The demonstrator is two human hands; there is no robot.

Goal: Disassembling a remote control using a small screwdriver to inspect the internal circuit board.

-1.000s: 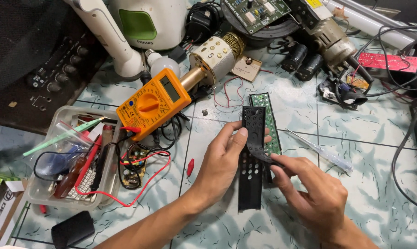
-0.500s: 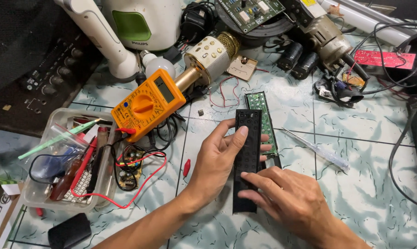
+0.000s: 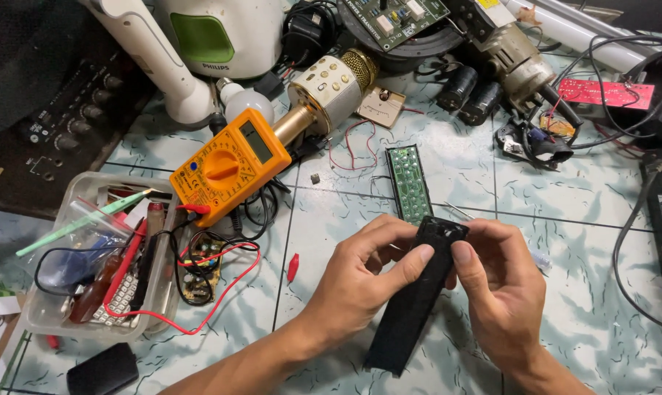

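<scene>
Floor: one tiled floor (image 3: pixel 580 292), pale green marbled, carrying everything listed.
Tray: one clear plastic tray (image 3: pixel 53 322) at far left, holding pens and small tools.
Multimeter: one orange multimeter (image 3: pixel 228 164), red and black leads trailing from it.
Microphone: one gold-and-white karaoke microphone (image 3: pixel 327 91), just beyond the multimeter.
Remote shell: one black remote control casing (image 3: pixel 411 311), lifted off the tiles, near end pointing at the camera.
Left hand (image 3: pixel 364 281): grasping the casing's upper left edge.
Right hand (image 3: pixel 499 289): grasping the casing's upper right edge.
Circuit board: one green remote circuit board (image 3: pixel 409 183), flat, just beyond the hands.
</scene>
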